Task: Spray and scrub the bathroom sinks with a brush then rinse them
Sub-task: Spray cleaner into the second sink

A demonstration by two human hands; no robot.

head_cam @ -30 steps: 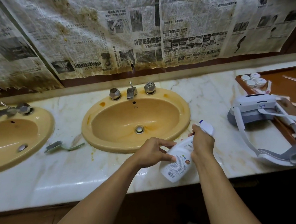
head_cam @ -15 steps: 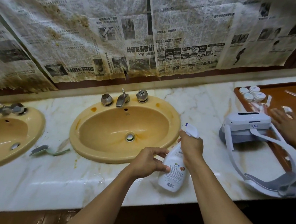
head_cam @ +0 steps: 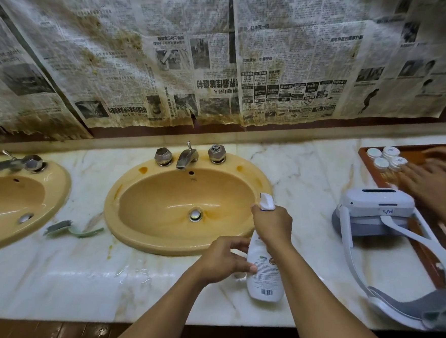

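A white spray bottle (head_cam: 263, 277) stands upright on the marble counter (head_cam: 76, 285), just right of the middle yellow sink (head_cam: 136, 186). My right hand (head_cam: 273, 222) grips its neck below the white nozzle, which points toward the basin. My left hand (head_cam: 223, 258) holds the bottle's body from the left, fingers curled on the label. A second yellow sink (head_cam: 57, 183) lies at the left edge. Between the two sinks a green scrub brush (head_cam: 67, 229) lies flat on the counter.
Chrome taps (head_cam: 188, 157) sit behind the middle sink. A white headset with straps (head_cam: 377, 214) lies on the counter to the right. Another person's hands (head_cam: 432, 180) move blurred over a brown tray (head_cam: 422, 251) with small white pots (head_cam: 386, 157). Stained newspaper covers the wall.
The bottle has come more upright under both hands. Another person's hands have reached further in over the tray at the right. The view has shifted.
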